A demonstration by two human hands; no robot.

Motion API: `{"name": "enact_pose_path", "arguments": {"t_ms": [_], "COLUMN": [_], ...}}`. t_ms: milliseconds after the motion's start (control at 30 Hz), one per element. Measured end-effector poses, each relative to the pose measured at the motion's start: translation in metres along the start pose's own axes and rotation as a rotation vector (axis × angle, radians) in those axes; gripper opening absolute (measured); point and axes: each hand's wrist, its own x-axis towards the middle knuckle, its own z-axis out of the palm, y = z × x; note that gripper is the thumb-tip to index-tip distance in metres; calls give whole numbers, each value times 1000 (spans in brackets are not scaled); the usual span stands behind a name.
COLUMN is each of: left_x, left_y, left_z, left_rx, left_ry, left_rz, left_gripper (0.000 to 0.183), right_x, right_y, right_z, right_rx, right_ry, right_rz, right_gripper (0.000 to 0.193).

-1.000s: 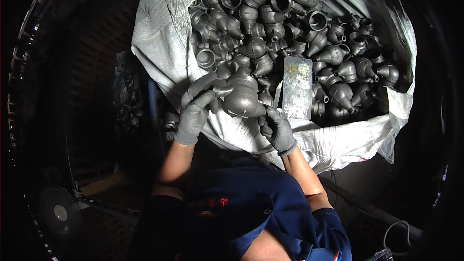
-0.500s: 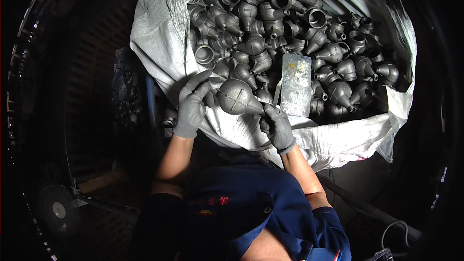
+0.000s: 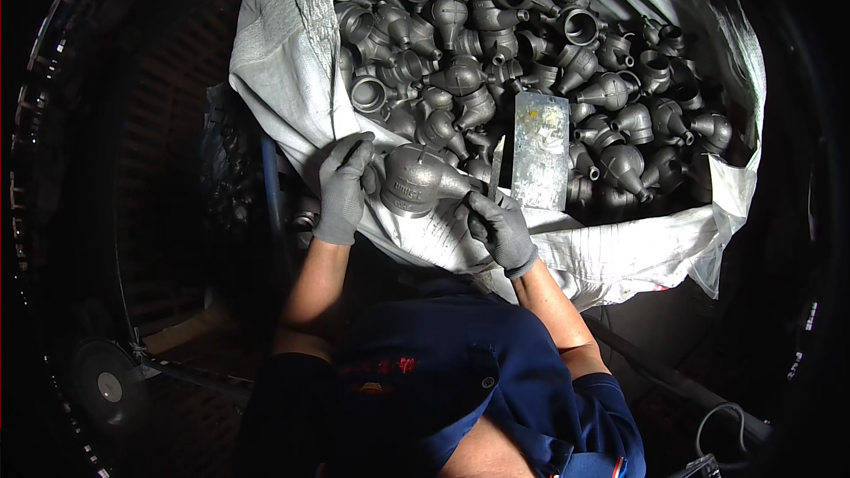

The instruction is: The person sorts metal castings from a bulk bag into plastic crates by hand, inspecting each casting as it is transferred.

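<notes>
Between my gloved hands is a dark grey metal casting (image 3: pixel 413 175), a round pipe-fitting shape with raised marks on its side and a narrow neck pointing right. My left hand (image 3: pixel 342 195), in a grey glove, is closed with its fingertips at the casting's left side. The thumb and fingers of my right hand (image 3: pixel 503 232), gloved alike, pinch the neck's end. The casting is held above the near edge of a white woven bulk bag (image 3: pixel 602 257), its ring-shaped rim facing down towards me.
Many similar castings (image 3: pixel 460 75) fill the bag. A scuffed metal plate (image 3: pixel 541 150) lies on them, right of the held casting, with a thin strip beside it. A dark wheel-like disc (image 3: pixel 108 387) stands at lower left, and a cable (image 3: pixel 722 412) curves at lower right.
The casting has been turned: its cross-ridged face pointed up earlier, and now its marked side and ring-shaped rim show. Both hands stay at its ends, shifted slightly left.
</notes>
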Motion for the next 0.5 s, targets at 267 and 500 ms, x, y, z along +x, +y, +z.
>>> {"name": "enact_pose_path", "arguments": {"t_ms": [267,500], "left_x": [-1,-17], "left_y": [8,25], "left_z": [-4,-6], "left_rx": [18,3], "left_ry": [90,49], "left_rz": [-79,-23], "left_gripper": [19,14], "right_x": [8,21], "right_y": [7,21], "right_z": [12,16], "right_rx": [-108,-123], "right_ry": [21,-8], "right_rz": [33,126], "right_gripper": [44,53]}}
